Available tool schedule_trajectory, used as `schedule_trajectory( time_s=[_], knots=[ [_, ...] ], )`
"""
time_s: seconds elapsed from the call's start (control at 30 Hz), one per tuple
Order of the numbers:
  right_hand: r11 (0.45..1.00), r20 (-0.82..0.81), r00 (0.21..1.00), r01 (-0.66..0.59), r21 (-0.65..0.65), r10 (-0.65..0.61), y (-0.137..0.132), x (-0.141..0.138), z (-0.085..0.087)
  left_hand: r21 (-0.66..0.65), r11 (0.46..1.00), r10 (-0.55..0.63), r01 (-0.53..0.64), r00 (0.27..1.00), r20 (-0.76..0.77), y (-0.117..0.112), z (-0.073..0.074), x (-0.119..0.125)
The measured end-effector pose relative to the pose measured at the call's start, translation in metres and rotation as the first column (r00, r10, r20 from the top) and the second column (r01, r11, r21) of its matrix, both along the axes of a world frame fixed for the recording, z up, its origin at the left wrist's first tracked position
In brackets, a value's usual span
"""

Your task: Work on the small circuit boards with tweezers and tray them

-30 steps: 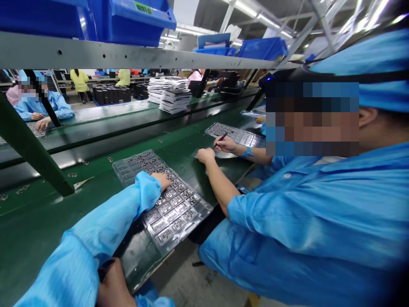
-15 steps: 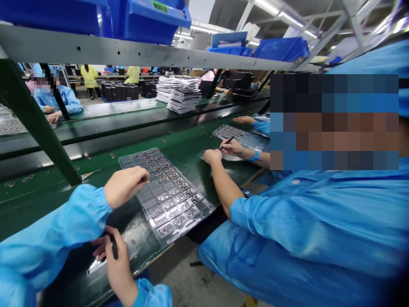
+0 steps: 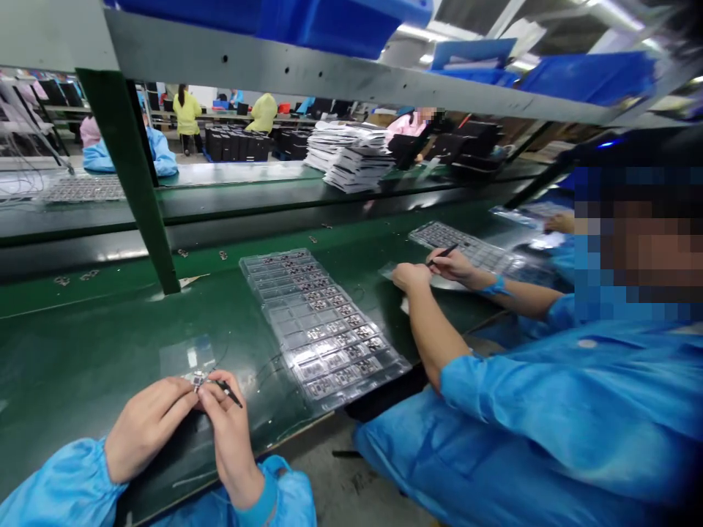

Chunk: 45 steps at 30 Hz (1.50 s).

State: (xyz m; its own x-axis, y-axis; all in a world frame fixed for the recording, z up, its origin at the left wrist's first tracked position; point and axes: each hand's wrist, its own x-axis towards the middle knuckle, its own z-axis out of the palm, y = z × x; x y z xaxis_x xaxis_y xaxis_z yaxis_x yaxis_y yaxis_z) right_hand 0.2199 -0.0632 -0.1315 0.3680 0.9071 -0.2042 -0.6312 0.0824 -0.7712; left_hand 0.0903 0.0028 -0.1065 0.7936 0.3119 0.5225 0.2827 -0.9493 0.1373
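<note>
One small metal part (image 3: 196,378) sits pinched at lower left of the frame, just above the green bench (image 3: 82,351), and both hands meet on it. The left hand (image 3: 143,430) has its fingers curled in, the tips closed on the part. The right hand (image 3: 231,435) touches the part from the other side, thumb and forefinger closed on a thin black tool (image 3: 228,393) whose tip points right. Near them, toward the middle of the frame, a clear tray (image 3: 324,326) lies flat on the bench. Many of its pockets hold similar parts, while others, mostly along its left side, look empty, so I'd judge the tray partly worked through. At right, a co-worker's hand (image 3: 455,263) holds a pen-like tool over a second tray (image 3: 466,247).
</note>
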Motion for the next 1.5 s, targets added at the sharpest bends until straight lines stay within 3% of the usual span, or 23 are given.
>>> schedule_trajectory(
  time_s=[0.13,0.23,0.3,0.4,0.57,0.67,1.03,1.3,1.5],
  knots=[
    [0.997,0.055,0.998,0.045,-0.059,-0.042,0.001,0.005,-0.008,-0.062,0.998,-0.019,0.021,1.0,0.023,-0.006,0.005,-0.004],
    [0.99,0.196,0.98,0.046,-0.131,-0.02,-0.002,0.007,-0.01,-0.298,0.949,0.134,-0.101,0.986,0.095,-0.006,0.01,-0.006],
    [0.988,0.292,0.955,-0.001,-0.157,0.047,-0.004,0.006,-0.01,-0.531,0.826,0.263,-0.187,0.962,0.069,-0.003,0.011,-0.006],
    [0.98,0.379,0.912,-0.099,-0.171,0.158,-0.009,0.001,-0.01,-0.762,0.613,0.309,-0.209,0.951,-0.013,0.002,0.01,-0.003],
    [0.975,0.434,0.878,-0.134,-0.179,0.2,-0.011,-0.006,-0.011,-0.926,0.342,0.351,-0.16,0.936,-0.032,0.007,0.001,-0.002],
    [0.972,0.405,0.892,-0.131,-0.197,0.202,-0.01,-0.007,-0.01,-0.96,0.243,0.384,-0.141,0.923,-0.038,0.008,-0.001,-0.004],
    [0.969,0.362,0.912,-0.118,-0.216,0.191,-0.012,-0.006,-0.009,-0.971,0.217,0.326,-0.104,0.945,-0.028,0.008,0.001,-0.008],
    [0.973,0.395,0.901,-0.105,-0.203,0.179,-0.015,-0.008,-0.009,-0.939,0.294,0.371,-0.18,0.926,-0.062,0.006,-0.001,-0.008],
    [0.975,0.385,0.904,-0.122,-0.188,0.188,-0.012,-0.006,-0.007,-0.941,0.313,0.332,-0.132,0.943,-0.022,0.005,-0.001,-0.009]
  ],
)
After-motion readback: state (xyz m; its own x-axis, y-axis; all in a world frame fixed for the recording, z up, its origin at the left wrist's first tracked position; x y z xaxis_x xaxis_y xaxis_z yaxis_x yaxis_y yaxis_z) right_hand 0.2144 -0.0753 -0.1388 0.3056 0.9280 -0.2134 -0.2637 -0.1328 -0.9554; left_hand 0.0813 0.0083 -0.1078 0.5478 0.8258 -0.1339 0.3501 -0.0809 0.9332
